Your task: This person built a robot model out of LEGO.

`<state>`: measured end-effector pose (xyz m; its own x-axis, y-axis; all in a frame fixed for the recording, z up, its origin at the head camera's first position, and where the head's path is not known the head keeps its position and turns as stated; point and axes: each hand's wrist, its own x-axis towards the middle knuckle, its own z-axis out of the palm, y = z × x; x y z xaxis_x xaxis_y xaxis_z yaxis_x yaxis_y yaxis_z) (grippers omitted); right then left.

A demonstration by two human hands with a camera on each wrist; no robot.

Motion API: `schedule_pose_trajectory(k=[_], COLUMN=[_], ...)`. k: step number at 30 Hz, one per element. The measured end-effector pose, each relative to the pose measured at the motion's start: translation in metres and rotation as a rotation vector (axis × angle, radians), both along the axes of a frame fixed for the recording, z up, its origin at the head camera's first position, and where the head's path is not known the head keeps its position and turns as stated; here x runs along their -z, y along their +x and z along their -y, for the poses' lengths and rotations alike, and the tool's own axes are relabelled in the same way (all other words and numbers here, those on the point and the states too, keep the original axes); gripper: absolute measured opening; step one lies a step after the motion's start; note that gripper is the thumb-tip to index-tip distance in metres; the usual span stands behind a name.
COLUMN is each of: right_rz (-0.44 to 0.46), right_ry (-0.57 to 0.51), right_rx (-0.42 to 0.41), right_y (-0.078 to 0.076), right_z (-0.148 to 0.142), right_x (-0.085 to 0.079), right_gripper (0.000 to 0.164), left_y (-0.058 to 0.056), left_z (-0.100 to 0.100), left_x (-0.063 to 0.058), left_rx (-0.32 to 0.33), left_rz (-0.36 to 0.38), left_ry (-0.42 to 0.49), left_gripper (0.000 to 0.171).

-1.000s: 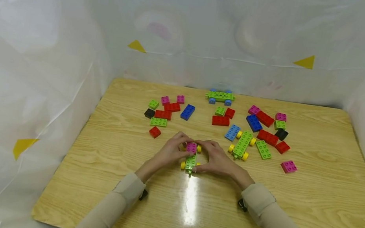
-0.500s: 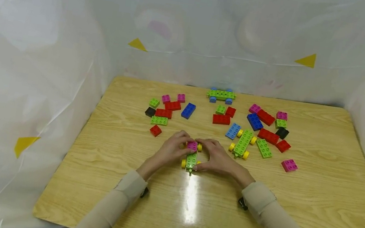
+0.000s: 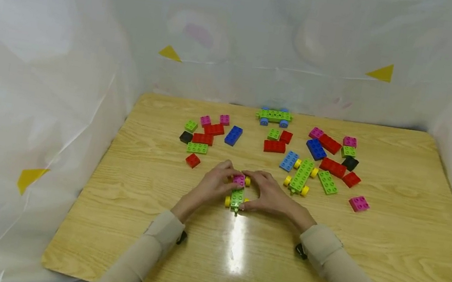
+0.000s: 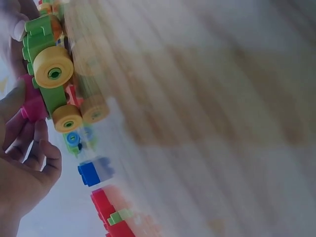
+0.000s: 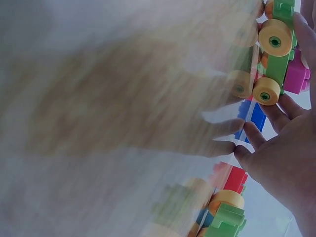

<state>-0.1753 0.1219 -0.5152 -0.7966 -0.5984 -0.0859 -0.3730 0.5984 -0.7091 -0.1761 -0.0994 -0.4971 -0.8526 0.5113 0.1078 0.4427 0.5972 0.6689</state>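
Note:
In the middle of the table, a green wheeled base [image 3: 236, 198] with yellow wheels stands lengthwise before the person. A pink brick [image 3: 239, 179] sits on its far half, pinched between the thumb and fingers of the left hand [image 3: 214, 182]. The right hand [image 3: 271, 196] grips the base from the other side, thumb at the near end and fingers around the far end. From the left wrist, the pink brick [image 4: 33, 104] appears on top of the studs, under the left thumb. The right wrist view shows the base's wheels [image 5: 275, 38] side-on, with the right hand's [image 5: 284, 143] lower fingers spread towards the tabletop.
A second green base with yellow wheels [image 3: 301, 176] lies right of the hands. Another with blue wheels [image 3: 274, 116] stands at the back edge. Loose bricks lie in groups, including a blue brick [image 3: 233, 136], a red brick [image 3: 193, 160] and a pink brick [image 3: 359, 203].

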Motion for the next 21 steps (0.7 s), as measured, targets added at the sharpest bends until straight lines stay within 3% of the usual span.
schedule_pose_trajectory(k=[5, 13, 21], right_rz=[-0.002, -0.006, -0.007], right_ry=[-0.001, -0.01, 0.0], right_rx=[-0.003, -0.004, -0.002], right_y=[0.0, -0.0002, -0.0009], right_z=[0.0005, -0.0002, 0.0008], right_x=[-0.0026, -0.0019, 0.0009], right_gripper=[0.099, 0.097, 0.096], left_y=[-0.0016, 0.0011, 0.0024], left_z=[0.0012, -0.0029, -0.001], left_x=[0.0, -0.0072, -0.0066], left_rx=[0.004, -0.014, -0.01], left_rz=[0.014, -0.058, 0.024], left_ry=[0.011, -0.1, -0.082], left_gripper=[0.03, 0.03, 0.031])
